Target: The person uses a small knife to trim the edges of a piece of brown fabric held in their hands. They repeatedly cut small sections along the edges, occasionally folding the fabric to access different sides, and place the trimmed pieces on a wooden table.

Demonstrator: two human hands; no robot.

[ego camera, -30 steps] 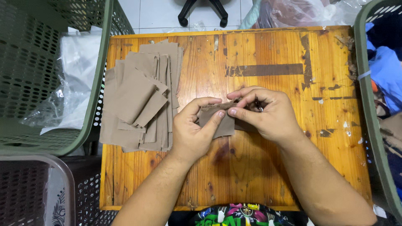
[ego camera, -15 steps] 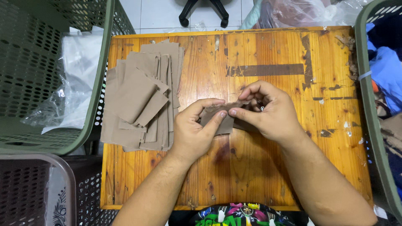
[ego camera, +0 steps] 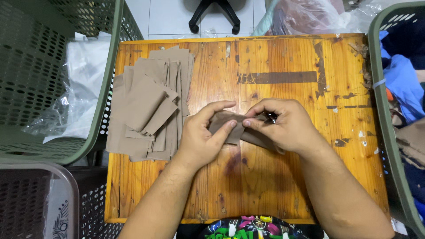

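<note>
Both the left hand (ego camera: 201,139) and the right hand (ego camera: 283,126) are pinching one small brown fabric piece (ego camera: 230,128) tightly over the middle of the worn wooden table (ego camera: 274,186), apparently folding it, which is calling for aligned edges.

Items I see around my wooden table (ego camera: 283,186), hands and work aside:
- Pile of tan cut pieces (ego camera: 148,110), fanned loosely on the table's left part.
- Dark tape strip (ego camera: 276,78), stuck flat near the table's far edge.
- Green perforated basket (ego camera: 48,71), left of the table, with clear plastic bags (ego camera: 84,88) inside.
- Grey basket (ego camera: 31,199), off the table's near left corner.
- Second green basket (ego camera: 389,132), right of the table, holding blue cloth (ego camera: 405,84).
- Black chair base (ego camera: 214,13), on the floor beyond the table.
</note>
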